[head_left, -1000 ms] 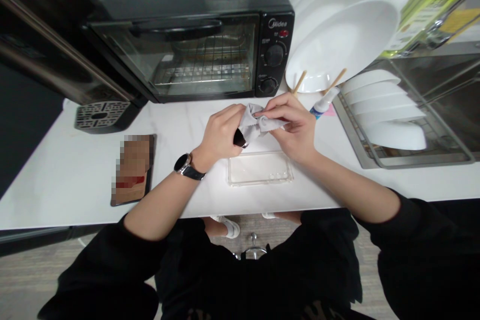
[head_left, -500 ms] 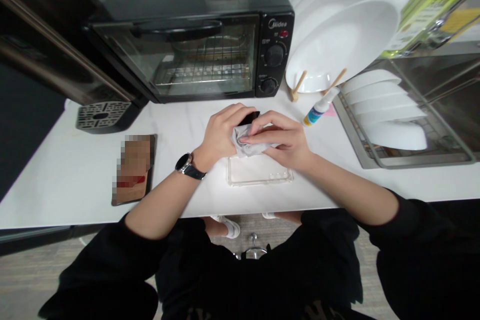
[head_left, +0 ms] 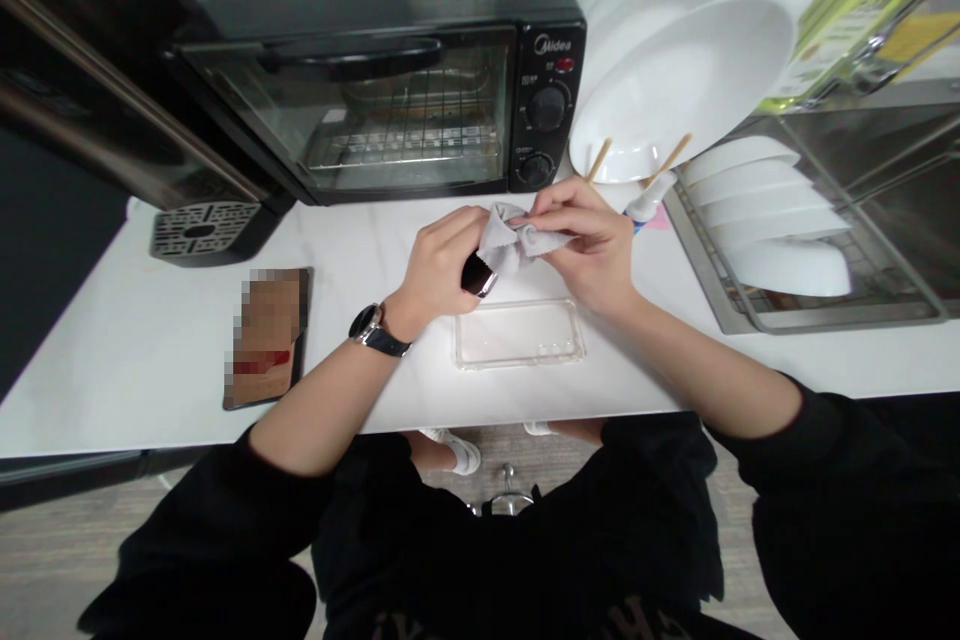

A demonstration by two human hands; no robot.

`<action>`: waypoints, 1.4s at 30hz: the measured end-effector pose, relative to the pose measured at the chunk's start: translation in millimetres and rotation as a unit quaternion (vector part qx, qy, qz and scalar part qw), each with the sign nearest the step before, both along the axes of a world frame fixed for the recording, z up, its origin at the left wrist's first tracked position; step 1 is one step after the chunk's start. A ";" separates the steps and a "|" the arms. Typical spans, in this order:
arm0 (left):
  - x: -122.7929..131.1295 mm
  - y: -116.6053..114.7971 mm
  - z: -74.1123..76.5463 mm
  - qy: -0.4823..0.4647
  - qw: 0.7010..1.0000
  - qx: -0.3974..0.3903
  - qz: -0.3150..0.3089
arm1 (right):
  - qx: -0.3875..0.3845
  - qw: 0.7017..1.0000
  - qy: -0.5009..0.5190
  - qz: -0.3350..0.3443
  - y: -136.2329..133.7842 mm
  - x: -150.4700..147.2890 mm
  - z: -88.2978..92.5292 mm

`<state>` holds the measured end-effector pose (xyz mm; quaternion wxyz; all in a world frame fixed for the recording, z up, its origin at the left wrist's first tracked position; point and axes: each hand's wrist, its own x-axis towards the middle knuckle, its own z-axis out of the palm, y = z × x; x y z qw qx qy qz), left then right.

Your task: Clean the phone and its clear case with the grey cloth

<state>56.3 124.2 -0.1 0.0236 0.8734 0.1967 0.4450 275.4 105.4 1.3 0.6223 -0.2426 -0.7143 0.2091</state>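
Over the middle of the surface (head_left: 356,250), back from its front edge, left hand (head_left: 442,265) holds a dark, glossy device (head_left: 476,278), probably a phone; fingers curled round its body, one end protruding towards the front edge. Right hand (head_left: 589,240): thumb and fingers pinching a bunched grey cloth (head_left: 517,238), which lies against the device and hides much of it. Clear case (head_left: 517,336) flat on the surface, between the hands and the front edge. Spray bottle (head_left: 651,200) partly hidden behind the right hand. Step judged to be wiping. For a good result: grip the device by its sides, so the left fingers add no smudges; hold a fold of cloth under the right fingertips; press lightly and evenly, running strokes out to the corners. Risk: a polished body may slip, so working low over the surface seems wise.
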 end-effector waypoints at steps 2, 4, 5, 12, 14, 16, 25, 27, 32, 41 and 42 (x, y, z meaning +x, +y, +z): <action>0.3 0.0 0.5 -0.002 1.000 0.004 -0.002 | -0.012 1.000 0.010 0.001 0.5 -0.1 -1.4; 0.6 0.5 0.3 -0.002 1.000 0.006 0.001 | -0.016 1.000 0.012 -0.001 -0.1 -0.7 -1.6; 0.8 0.9 0.0 0.000 1.000 0.008 0.003 | -0.015 1.000 0.010 -0.003 -0.7 -1.1 -1.3; 3.5 -2.8 2.5 0.000 0.999 -0.035 0.020 | 0.063 0.997 -0.043 0.010 -10.6 -6.6 3.8; 4.1 -5.5 5.0 -0.001 0.998 -0.059 0.029 | 0.089 0.994 -0.065 0.023 -14.6 -8.6 4.5; 3.9 -7.1 6.3 0.003 0.997 -0.071 0.033 | 0.115 0.989 -0.082 0.054 -18.4 -10.6 4.4; 3.1 -6.1 6.4 -0.004 0.997 -0.079 -0.001 | 0.139 0.982 -0.101 0.079 -23.6 -13.8 4.9; 3.5 -6.2 7.3 -0.011 0.998 -0.066 -0.004 | 0.131 0.984 -0.096 0.074 -22.8 -12.0 7.5; 2.0 -4.3 5.5 -0.022 0.999 -0.026 -0.014 | 0.101 0.992 -0.068 0.026 -14.5 -4.7 11.5; -2.6 1.2 1.1 -0.001 1.000 0.008 -0.004 | 0.000 1.000 -0.018 0.005 -8.7 -3.0 4.0; -2.5 1.1 1.1 0.001 1.000 0.009 -0.005 | 0.003 1.000 -0.018 0.004 -9.2 -3.4 3.9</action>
